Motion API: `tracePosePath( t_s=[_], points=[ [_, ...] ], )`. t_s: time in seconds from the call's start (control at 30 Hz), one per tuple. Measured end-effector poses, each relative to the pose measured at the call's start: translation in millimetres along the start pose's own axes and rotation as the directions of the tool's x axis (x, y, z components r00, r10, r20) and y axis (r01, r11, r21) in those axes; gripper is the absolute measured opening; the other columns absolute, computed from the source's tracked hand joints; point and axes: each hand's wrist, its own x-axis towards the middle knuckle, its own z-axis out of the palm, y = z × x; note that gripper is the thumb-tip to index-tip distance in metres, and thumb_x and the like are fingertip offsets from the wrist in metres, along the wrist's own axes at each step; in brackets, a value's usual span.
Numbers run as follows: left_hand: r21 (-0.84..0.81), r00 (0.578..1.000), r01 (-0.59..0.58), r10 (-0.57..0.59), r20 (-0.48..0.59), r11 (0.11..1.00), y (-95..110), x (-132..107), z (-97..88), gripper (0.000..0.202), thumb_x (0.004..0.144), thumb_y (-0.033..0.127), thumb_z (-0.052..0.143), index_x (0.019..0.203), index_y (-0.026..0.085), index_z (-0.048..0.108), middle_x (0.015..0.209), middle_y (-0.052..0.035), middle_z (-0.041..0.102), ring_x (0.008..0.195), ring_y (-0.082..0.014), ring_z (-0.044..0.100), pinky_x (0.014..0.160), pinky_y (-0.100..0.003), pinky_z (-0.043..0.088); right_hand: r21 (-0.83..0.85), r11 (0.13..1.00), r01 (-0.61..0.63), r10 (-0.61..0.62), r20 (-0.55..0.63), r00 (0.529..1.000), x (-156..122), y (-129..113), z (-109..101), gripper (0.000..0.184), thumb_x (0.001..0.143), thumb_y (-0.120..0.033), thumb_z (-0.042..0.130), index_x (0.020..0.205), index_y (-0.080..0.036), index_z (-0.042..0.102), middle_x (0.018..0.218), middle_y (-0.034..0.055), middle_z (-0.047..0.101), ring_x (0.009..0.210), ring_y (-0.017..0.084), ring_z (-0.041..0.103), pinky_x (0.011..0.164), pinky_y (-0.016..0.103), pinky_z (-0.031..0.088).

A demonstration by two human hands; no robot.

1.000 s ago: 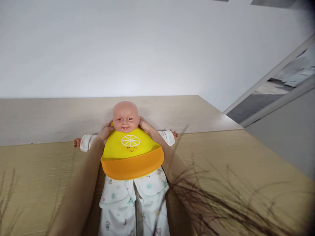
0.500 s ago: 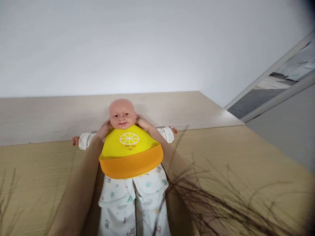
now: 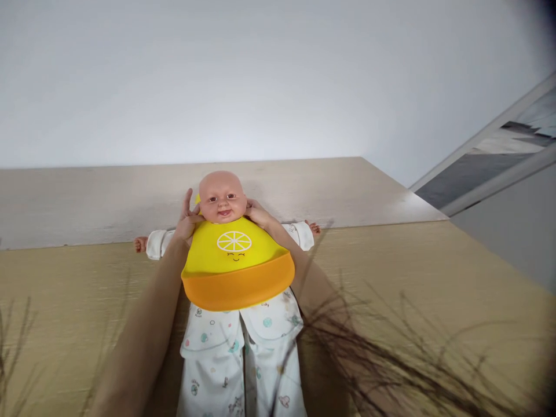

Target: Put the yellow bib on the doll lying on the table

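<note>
A baby doll point(image 3: 222, 194) lies on its back, arms stretched out sideways, in a white printed outfit point(image 3: 212, 347). Over its chest spreads a yellow silicone bib point(image 3: 234, 260) with a citrus-slice print and an orange catch pocket. At the left side of the doll's neck, my left hand point(image 3: 187, 223) pinches the bib's upper edge, with one finger raised. My right hand point(image 3: 259, 215) is closed on the bib at the other side of the neck, its fingertips partly hidden behind the head. A bit of yellow strap point(image 3: 197, 198) shows beside the head.
The doll lies on a light wooden surface point(image 3: 391, 266), with a paler board point(image 3: 87, 202) along the back against a white wall point(image 3: 260, 81). A framed panel point(image 3: 490, 150) slants at the right. Dark hair strands point(image 3: 382, 353) blur across the lower right.
One finger of my left hand has lifted, and a piece of yellow strap now shows beside the head. My right hand stays at the neck. The whole view has shifted slightly.
</note>
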Motion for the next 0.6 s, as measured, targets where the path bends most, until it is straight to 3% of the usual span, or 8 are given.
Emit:
tracePosePath(
  t_s=[0.1, 0.17, 0.27, 0.43, 0.6],
  points=[
    [-0.001, 0.999, -0.016, 0.015, -0.042, 1.000, 0, -1, 1.1, 0.096, 0.059, 0.005, 0.075, 0.144, 0.037, 0.045, 0.130, 0.0004, 0.068, 0.102, -0.0202, 0.071, 0.082, -0.029, 0.056, 0.052, 0.998, -0.019, 0.018, 0.018, 1.000, -2, -4, 1, 0.027, 0.078, -0.029, 0.072, 0.102, -0.016, 0.070, 0.101, 0.0093, 0.075, 0.106, 0.025, 0.070, 0.095, 0.036, 0.057],
    [-0.006, 1.000, -0.027, 0.027, -0.007, 1.000, 1, -2, 3.4, 0.075, 0.056, 0.004, 0.074, 0.125, 0.027, 0.058, 0.125, -0.0002, 0.070, 0.099, -0.0195, 0.071, 0.081, -0.027, 0.057, 0.060, 0.998, -0.033, 0.031, 0.035, 0.999, -2, -5, 1, 0.025, 0.078, -0.028, 0.072, 0.099, -0.014, 0.071, 0.098, 0.0103, 0.076, 0.104, 0.025, 0.070, 0.095, 0.037, 0.057],
    [-0.027, 0.998, -0.047, 0.048, 0.037, 0.999, 2, -3, 7.4, 0.052, 0.053, 0.003, 0.074, 0.100, 0.021, 0.064, 0.108, 0.0004, 0.074, 0.089, -0.0170, 0.071, 0.075, -0.025, 0.056, 0.055, 0.998, -0.033, 0.031, 0.028, 0.999, 0, -5, 0, 0.021, 0.078, -0.025, 0.072, 0.095, -0.012, 0.070, 0.095, 0.0104, 0.076, 0.105, 0.025, 0.068, 0.097, 0.037, 0.055],
    [0.035, 0.998, -0.007, 0.009, -0.055, 0.999, 5, -3, 11.6, 0.042, 0.054, 0.015, 0.078, 0.093, 0.019, 0.064, 0.078, 0.0017, 0.071, 0.066, -0.0152, 0.066, 0.062, -0.025, 0.053, 0.051, 0.999, -0.006, 0.006, 0.003, 1.000, 2, -5, -6, 0.019, 0.083, -0.017, 0.064, 0.098, -0.008, 0.069, 0.110, 0.0123, 0.074, 0.117, 0.022, 0.061, 0.106, 0.035, 0.047],
    [0.060, 0.987, 0.021, -0.011, -0.162, 0.998, 3, 2, 12.1, 0.036, 0.056, 0.032, 0.082, 0.082, 0.019, 0.062, 0.072, 0.0016, 0.068, 0.062, -0.0149, 0.062, 0.057, -0.025, 0.047, 0.056, 0.998, 0.025, -0.024, -0.014, 1.000, 2, -3, -9, 0.023, 0.087, -0.012, 0.054, 0.104, -0.006, 0.067, 0.121, 0.0141, 0.071, 0.123, 0.019, 0.057, 0.109, 0.033, 0.043]
  ],
)
